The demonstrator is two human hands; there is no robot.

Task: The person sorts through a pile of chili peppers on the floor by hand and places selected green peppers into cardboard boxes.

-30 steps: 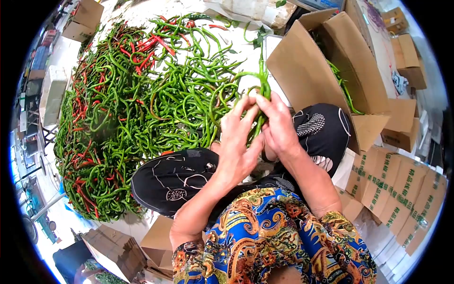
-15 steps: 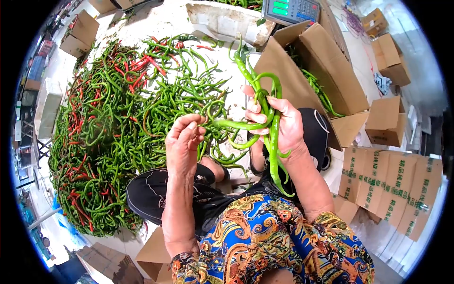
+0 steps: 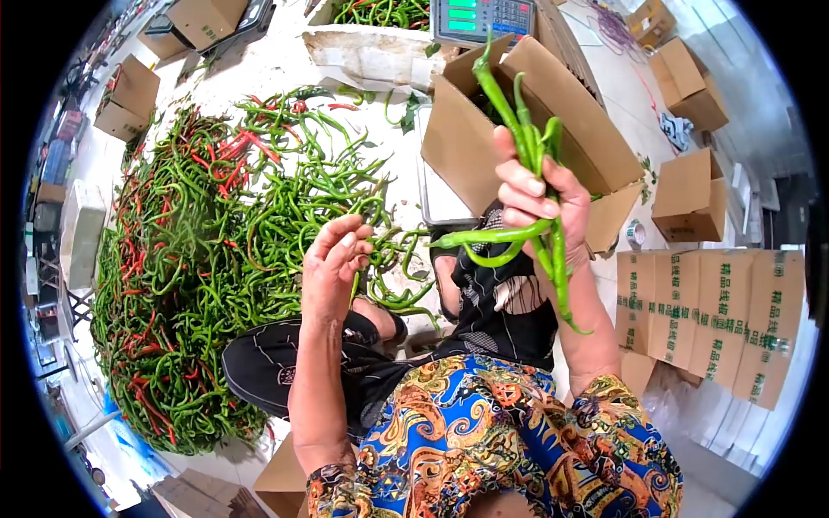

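My right hand (image 3: 553, 194) is closed around a small bunch of long green chili peppers (image 3: 560, 250). Their ends stick out above and below the fist, and one points left. The bunch is held up in front of an open cardboard box (image 3: 471, 142). To the left, my left hand (image 3: 337, 255) is raised with loosely curled fingers and nothing visible in them. Beyond that hand lies a large heap of green chili peppers (image 3: 285, 211), with red chili peppers (image 3: 233, 164) mixed in.
A scale display (image 3: 484, 19) stands behind the box, beside a white foam box (image 3: 371, 56) containing more peppers. Flattened printed cartons (image 3: 704, 319) lean at the right, near small open boxes (image 3: 691, 194). Another carton (image 3: 127, 97) stands at the far left.
My right hand has moved right with the pepper bunch, from between my knees toward the open box. My left hand has stayed near the heap. The whole view has shifted slightly.
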